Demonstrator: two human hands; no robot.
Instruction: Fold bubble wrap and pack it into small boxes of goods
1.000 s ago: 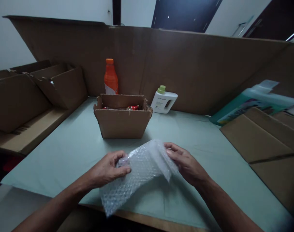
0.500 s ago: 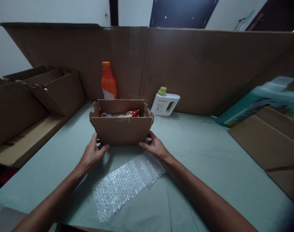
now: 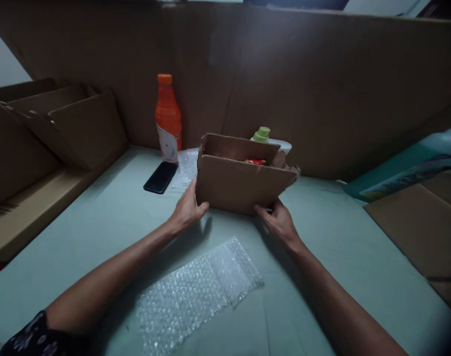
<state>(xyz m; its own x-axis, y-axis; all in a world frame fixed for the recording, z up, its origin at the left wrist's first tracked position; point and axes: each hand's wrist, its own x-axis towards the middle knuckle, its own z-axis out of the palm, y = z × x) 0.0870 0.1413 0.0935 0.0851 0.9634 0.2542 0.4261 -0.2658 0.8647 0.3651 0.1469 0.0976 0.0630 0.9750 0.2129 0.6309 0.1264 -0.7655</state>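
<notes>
Head view shows both hands on a small open cardboard box (image 3: 240, 185) standing on the counter (image 3: 344, 247): left hand (image 3: 186, 210) wrapped around its left corner, right hand (image 3: 279, 222) cupping its lower right edge, fingers curled against the walls. It looks light but thin-walled and easily crushed, so the bottom corners seem the safest hold. A bubble wrap sheet (image 3: 198, 294) lies nearer, an orange bottle (image 3: 168, 118) and black phone (image 3: 160, 177) behind.

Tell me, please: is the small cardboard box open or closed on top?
Open. The cardboard box has no flaps over its top, and something red shows inside. The left hand and right hand hold its lower corners.
</notes>
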